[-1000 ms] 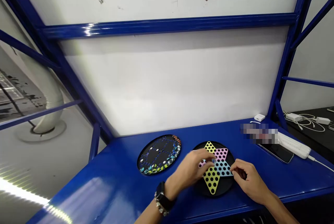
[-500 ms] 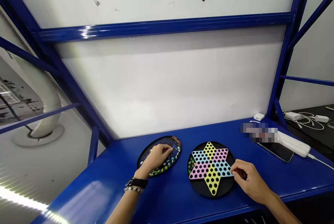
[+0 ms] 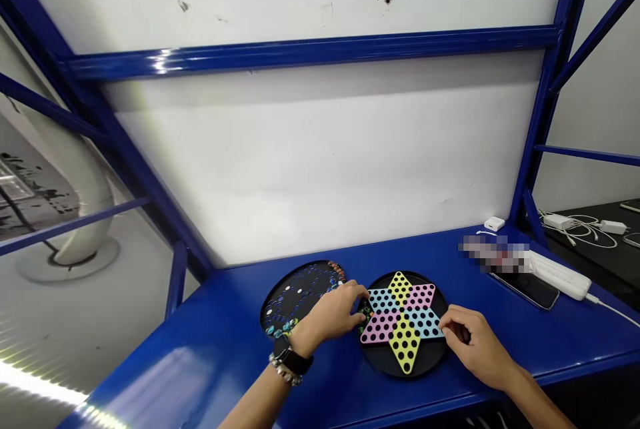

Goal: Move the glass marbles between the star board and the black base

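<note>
Left hand (image 3: 333, 314) half-closed, fingertips (image 3: 361, 302) down at the green glass marbles (image 3: 366, 317) in the left edge of the Chinese checkers board (image 3: 403, 322); can't tell if it's gripping any. Right hand (image 3: 473, 342) curled at the board's right edge, also can't tell if holding anything. Board sits on the blue table (image 3: 340, 392), just right of a round black tray (image 3: 295, 292) with marbles around its rim.

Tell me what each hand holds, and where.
Cannot be told for the left hand, whose fingers sit among the marbles. The right hand seems to grip the black board's rim.
</note>
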`<move>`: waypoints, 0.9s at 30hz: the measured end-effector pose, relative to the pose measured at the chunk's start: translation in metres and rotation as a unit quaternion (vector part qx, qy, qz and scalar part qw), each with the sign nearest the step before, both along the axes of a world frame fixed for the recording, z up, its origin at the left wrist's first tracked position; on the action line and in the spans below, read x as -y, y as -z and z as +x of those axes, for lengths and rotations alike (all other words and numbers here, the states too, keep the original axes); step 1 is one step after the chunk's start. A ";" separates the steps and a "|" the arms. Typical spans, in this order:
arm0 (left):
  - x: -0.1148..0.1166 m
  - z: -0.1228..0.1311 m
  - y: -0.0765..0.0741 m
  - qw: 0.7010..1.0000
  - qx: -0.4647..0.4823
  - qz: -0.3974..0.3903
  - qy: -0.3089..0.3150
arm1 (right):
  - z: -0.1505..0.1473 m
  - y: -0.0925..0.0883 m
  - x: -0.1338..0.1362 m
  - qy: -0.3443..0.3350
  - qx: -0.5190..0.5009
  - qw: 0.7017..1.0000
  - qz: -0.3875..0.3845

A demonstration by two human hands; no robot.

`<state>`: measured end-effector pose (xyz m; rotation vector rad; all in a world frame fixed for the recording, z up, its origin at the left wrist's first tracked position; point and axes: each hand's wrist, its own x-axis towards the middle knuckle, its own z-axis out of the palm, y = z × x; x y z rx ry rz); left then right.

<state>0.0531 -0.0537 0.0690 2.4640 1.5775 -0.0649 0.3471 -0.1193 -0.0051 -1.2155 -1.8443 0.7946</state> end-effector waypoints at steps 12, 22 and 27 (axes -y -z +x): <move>0.006 0.026 0.001 0.976 -0.204 0.071 0.042 | 0.000 0.002 0.000 -0.005 -0.001 1.000 0.004; 0.004 0.031 0.005 0.965 -0.233 0.074 0.090 | 0.001 0.004 -0.001 -0.020 0.000 1.000 -0.015; 0.005 0.023 0.002 0.961 -0.242 0.068 0.117 | 0.001 0.004 -0.001 -0.020 -0.004 1.000 -0.020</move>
